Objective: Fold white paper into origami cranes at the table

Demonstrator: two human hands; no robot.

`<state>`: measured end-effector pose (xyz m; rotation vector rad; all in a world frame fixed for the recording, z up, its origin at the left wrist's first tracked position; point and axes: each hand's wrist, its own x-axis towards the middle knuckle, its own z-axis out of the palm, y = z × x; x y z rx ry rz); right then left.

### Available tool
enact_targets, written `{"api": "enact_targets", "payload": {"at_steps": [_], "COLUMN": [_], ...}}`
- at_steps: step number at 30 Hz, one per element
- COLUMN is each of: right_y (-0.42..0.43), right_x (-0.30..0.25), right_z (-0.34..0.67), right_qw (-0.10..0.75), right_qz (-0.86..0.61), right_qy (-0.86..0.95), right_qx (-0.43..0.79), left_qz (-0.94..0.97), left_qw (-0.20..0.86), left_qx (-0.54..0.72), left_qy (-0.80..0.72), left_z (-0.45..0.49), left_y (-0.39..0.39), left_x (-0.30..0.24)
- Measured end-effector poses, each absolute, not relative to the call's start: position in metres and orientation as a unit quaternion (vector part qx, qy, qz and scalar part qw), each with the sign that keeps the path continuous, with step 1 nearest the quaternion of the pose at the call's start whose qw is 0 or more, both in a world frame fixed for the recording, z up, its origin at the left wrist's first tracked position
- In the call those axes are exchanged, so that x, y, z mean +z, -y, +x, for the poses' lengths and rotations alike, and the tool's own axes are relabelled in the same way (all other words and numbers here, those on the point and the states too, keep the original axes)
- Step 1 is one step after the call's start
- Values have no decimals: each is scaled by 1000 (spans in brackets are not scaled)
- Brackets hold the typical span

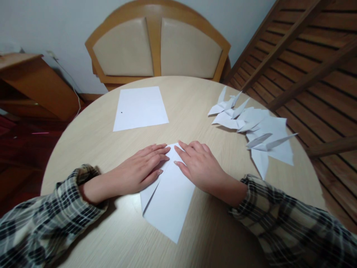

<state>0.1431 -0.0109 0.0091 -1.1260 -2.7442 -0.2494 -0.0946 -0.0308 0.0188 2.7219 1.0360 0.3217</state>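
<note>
A white sheet of paper (169, 203), partly folded, lies on the table in front of me with its narrow tip pointing away. One folded flap crosses it, and a slit of shadow shows along the flap's lower left edge. My left hand (142, 167) rests flat on the paper's left side, fingers stretched toward the tip. From the right, my right hand (199, 163) presses on the other side near the tip, fingers extended and thumb on the paper. The paper's far edges are partly hidden beneath both hands.
On the round wooden table (92, 149), a flat white sheet (142, 108) with a small dark spot lies at the back left. Several folded paper cranes (258, 130) cluster at the right. Behind the table stands a chair (156, 41); a slatted wooden structure (312, 67) rises at the right.
</note>
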Motion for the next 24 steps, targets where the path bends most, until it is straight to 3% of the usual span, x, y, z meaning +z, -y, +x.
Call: {"api": "enact_targets", "payload": {"at_steps": [24], "right_y": [8], "right_x": [2], "right_z": [146], "right_qw": [84], "right_qz": [-355], "right_qy": [926], "right_qx": [-95], "left_qz": [929], "left_qw": [76], "left_qx": [66], "left_qy": [-356], "left_z": [-110], "left_y": [45], "left_x": [13]}}
